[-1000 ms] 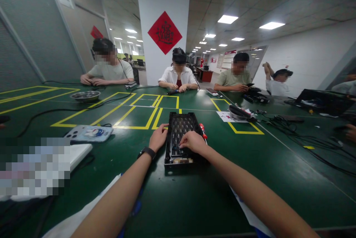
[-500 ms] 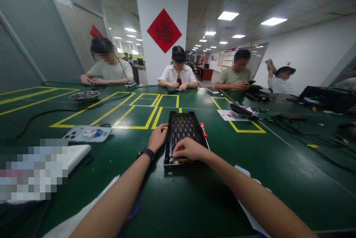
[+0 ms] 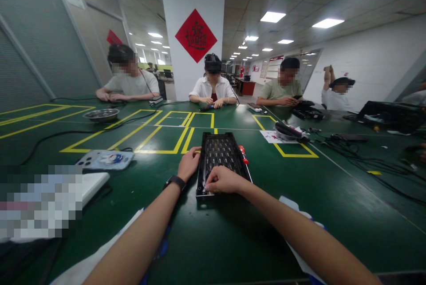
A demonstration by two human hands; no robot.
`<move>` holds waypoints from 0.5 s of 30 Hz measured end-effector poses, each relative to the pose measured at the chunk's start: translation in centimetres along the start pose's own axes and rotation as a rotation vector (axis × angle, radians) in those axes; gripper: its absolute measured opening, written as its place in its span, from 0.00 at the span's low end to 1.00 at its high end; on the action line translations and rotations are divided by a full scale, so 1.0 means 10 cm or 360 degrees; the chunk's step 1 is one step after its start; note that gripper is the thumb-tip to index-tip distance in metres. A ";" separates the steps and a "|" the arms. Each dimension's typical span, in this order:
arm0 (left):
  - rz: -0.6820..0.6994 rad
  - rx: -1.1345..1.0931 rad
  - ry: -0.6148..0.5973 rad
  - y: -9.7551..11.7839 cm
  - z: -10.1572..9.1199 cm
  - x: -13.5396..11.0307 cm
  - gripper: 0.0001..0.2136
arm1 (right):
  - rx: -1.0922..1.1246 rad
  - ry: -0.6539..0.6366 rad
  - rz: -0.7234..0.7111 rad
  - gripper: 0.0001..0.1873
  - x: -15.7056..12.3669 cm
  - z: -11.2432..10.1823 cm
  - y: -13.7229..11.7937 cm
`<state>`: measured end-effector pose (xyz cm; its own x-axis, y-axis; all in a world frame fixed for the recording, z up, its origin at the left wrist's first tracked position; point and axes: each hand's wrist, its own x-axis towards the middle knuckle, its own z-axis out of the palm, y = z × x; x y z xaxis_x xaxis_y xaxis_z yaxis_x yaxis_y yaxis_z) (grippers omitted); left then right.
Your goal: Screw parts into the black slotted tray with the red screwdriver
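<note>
In front of me on the green table lies a black rectangular case point(image 3: 220, 148), its inside covered with rows of small shiny metal-looking slots. My left hand point(image 3: 189, 164), a dark band on its wrist, grips the case's left side with the fingers at the rim. Over the near end of the case is my right hand point(image 3: 223, 180), thumb and fingers pinched together low by the near left corner. Whatever sits between those fingertips is too small and hidden to make out. Against the right side of the case rests a red-handled screwdriver point(image 3: 244, 155).
A phone in a patterned case point(image 3: 105, 160) and a metal bowl point(image 3: 101, 115) lie to the left. Rightward are a dish with a black item point(image 3: 289, 132) on paper and tangled black cables point(image 3: 346, 154). Several people sit around the table. Yellow tape marks its surface.
My right hand has shifted slightly left and down at the case's near end, its fingers more curled. My left hand stays on the case's left side.
</note>
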<state>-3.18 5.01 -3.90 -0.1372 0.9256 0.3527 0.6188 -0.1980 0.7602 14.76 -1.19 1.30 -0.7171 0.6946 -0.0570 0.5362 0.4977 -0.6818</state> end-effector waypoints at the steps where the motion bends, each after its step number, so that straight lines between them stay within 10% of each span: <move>1: -0.0006 -0.0002 -0.0005 0.00 0.00 0.00 0.16 | 0.0008 0.0027 -0.0012 0.10 0.00 0.00 0.00; 8: -0.0036 0.0002 -0.0007 0.04 -0.03 -0.01 0.16 | -0.0112 0.0581 0.0036 0.13 -0.02 -0.54 0.00; 11: -0.0033 0.0003 -0.0024 0.04 -0.02 -0.02 0.18 | -0.0604 0.0829 0.0571 0.13 -0.10 -0.86 0.15; 15: -0.0043 0.0072 -0.0037 0.02 -0.01 -0.02 0.19 | -0.0653 0.0650 0.0964 0.09 -0.19 -0.98 0.51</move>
<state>-3.06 4.74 -3.80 -0.1363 0.9378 0.3193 0.6495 -0.1588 0.7436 23.21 5.11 5.11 -0.0775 0.9970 -0.0054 0.9531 0.0725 -0.2940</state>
